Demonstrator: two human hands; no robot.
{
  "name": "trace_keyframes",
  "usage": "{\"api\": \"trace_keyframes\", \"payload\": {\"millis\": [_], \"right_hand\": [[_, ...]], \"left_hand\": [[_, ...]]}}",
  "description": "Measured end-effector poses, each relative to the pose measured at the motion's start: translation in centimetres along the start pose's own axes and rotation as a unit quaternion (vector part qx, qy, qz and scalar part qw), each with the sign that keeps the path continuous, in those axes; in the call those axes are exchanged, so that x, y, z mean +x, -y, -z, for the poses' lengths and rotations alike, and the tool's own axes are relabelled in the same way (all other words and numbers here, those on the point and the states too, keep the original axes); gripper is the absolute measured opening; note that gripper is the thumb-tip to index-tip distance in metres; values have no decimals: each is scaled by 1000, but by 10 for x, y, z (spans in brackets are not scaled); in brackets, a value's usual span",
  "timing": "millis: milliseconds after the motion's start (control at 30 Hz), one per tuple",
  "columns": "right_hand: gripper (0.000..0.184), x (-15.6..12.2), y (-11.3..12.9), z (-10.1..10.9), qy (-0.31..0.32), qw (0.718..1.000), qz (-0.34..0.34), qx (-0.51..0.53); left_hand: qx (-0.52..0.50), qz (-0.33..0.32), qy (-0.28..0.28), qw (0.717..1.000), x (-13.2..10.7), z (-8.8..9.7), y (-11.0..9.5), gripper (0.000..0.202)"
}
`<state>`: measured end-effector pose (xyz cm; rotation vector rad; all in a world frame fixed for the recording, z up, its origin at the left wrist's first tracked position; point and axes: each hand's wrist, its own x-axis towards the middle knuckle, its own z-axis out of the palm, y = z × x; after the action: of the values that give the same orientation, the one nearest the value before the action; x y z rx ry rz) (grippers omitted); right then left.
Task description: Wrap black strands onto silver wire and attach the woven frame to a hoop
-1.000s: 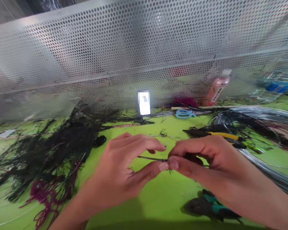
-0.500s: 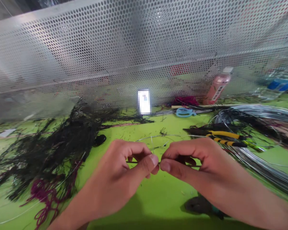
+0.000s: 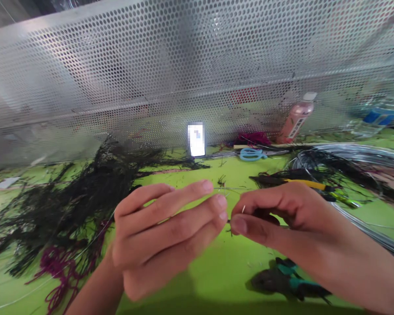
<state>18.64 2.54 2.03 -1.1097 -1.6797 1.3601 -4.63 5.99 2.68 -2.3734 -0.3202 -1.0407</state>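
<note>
With the right hand (image 3: 292, 223) we pinch a thin dark wire (image 3: 229, 221), its end just beside our left hand (image 3: 170, 236), fingers outstretched; whether that one grips, we cannot tell. Green-handled pliers (image 3: 280, 281) lie nearer us than the right hand.

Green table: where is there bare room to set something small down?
Bare green table shows between the left hand and the teal-handled pliers; a narrower, littered strip lies between the left hand and the lit phone. Black strands crowd the left, the wire coil the right.
</note>
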Motion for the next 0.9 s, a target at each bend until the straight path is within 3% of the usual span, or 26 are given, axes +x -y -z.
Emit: {"api": "trace_keyframes", "payload": {"millis": [133, 333, 433, 533, 733, 800, 900], "right_hand": [[32, 1, 0, -1, -8, 1000, 14, -6], [32, 2, 0, -1, -32, 999, 31, -30], [31, 2, 1, 0, -31, 999, 25, -27], [31, 2, 2, 1, -21, 999, 18, -27], [34, 2, 0, 2, -14, 999, 26, -21], [34, 2, 0, 2, -10, 1000, 18, -16], [33, 0, 0, 2, -5, 1000, 7, -9]], "left_hand": [[14, -24, 11, 1000, -8, -5, 4, 21], [-32, 58, 64, 996, 1, -5, -7, 13], [-96, 128, 81, 984, 8, -3, -12, 10], [-180, 215, 109, 954, 12, -1, -16, 9], [-298, 373, 159, 864, 15, 3, -19, 12], [-304, 356, 155, 870, 14, 3, -16, 9], [-249, 240, 113, 931, 11, -1, -12, 11]]}}
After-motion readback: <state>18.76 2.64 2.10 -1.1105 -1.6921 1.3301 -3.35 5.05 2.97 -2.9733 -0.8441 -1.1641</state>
